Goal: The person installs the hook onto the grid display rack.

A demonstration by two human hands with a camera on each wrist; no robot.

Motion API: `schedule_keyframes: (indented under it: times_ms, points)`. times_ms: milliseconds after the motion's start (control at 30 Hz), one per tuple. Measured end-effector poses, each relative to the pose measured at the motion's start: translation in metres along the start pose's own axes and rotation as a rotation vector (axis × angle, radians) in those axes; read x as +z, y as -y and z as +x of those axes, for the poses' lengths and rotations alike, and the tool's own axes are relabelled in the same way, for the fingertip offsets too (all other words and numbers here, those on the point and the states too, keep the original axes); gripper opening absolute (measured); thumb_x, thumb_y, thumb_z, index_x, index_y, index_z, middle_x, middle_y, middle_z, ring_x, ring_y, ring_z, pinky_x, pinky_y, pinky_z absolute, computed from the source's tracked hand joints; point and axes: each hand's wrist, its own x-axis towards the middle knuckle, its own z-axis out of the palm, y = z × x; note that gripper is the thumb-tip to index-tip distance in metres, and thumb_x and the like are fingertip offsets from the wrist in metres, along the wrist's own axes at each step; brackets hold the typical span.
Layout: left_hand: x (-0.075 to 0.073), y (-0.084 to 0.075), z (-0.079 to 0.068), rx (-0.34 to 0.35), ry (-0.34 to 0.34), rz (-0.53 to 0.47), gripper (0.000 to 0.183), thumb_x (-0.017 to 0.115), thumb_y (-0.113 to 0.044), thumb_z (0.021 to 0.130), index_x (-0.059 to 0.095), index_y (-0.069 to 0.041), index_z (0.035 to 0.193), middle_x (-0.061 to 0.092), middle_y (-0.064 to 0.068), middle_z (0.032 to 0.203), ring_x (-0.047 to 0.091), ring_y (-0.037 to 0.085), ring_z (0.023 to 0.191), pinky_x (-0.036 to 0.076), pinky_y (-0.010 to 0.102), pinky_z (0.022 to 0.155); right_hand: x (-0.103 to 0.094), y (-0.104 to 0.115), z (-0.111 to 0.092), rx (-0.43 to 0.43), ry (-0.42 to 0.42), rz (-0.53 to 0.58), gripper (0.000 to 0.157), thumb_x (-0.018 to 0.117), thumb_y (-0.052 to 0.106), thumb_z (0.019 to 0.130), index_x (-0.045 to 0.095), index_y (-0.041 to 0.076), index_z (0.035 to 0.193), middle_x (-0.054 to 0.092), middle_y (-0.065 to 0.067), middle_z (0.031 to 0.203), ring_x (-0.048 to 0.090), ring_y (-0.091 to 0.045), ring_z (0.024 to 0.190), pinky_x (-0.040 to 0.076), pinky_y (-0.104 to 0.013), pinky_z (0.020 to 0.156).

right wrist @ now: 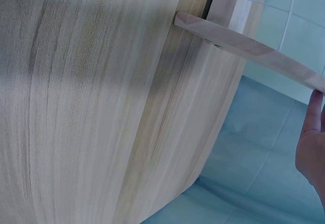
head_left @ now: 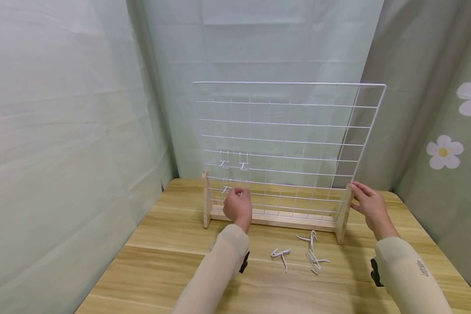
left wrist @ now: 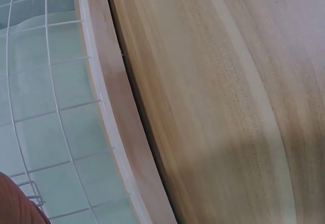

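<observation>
A white wire grid panel stands upright in a wooden stand. My left hand pinches a white wire hook against the grid's lower left, its fingers hiding most of that hook. Around it hang other hooks: one at upper left, one directly above the hand, and one just left of the fingers. At the stand's right end, my right hand grips the top of the wooden end post between thumb and fingers; a fingertip shows on the post in the right wrist view.
Several things lie on the wooden table: a loose hook in front of the stand, another hook nearer its right post, and a third hook closer to me. Pale cloth encloses the table's sides and back.
</observation>
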Motion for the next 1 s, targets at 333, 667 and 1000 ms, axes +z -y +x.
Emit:
schedule_keyframes:
  times_ms: [333, 667, 1000]
  points:
    - [-0.001, 0.016, -0.008, -0.006, 0.045, 0.002, 0.014, 0.073, -0.025, 0.083, 0.072, -0.011, 0.086, 0.067, 0.004, 0.074, 0.064, 0.031, 0.072, 0.046, 0.048, 0.067, 0.002, 0.0, -0.001, 0.018, -0.006, -0.055, 0.058, 0.065, 0.044, 0.093, 0.055, 0.009, 0.139, 0.055, 0.018, 0.105, 0.052, -0.006, 0.101, 0.053, -0.017, 0.073]
    - [-0.007, 0.032, -0.012, -0.031, 0.128, -0.016, 0.016, 0.073, -0.026, 0.084, 0.071, -0.011, 0.086, 0.065, 0.002, 0.076, 0.06, 0.025, 0.07, 0.045, 0.042, 0.063, 0.003, 0.001, 0.0, 0.01, -0.011, -0.112, 0.06, 0.062, 0.046, 0.094, 0.053, 0.009, 0.141, 0.054, 0.013, 0.111, 0.051, -0.009, 0.107, 0.053, -0.02, 0.078]
    - [-0.012, 0.048, -0.014, -0.021, 0.17, -0.04, 0.015, 0.072, -0.025, 0.085, 0.071, -0.01, 0.087, 0.064, 0.002, 0.076, 0.058, 0.02, 0.066, 0.043, 0.039, 0.06, 0.001, 0.001, 0.0, -0.001, -0.003, -0.086, 0.063, 0.063, 0.044, 0.095, 0.05, 0.005, 0.143, 0.055, 0.018, 0.106, 0.052, -0.003, 0.1, 0.053, -0.018, 0.075]
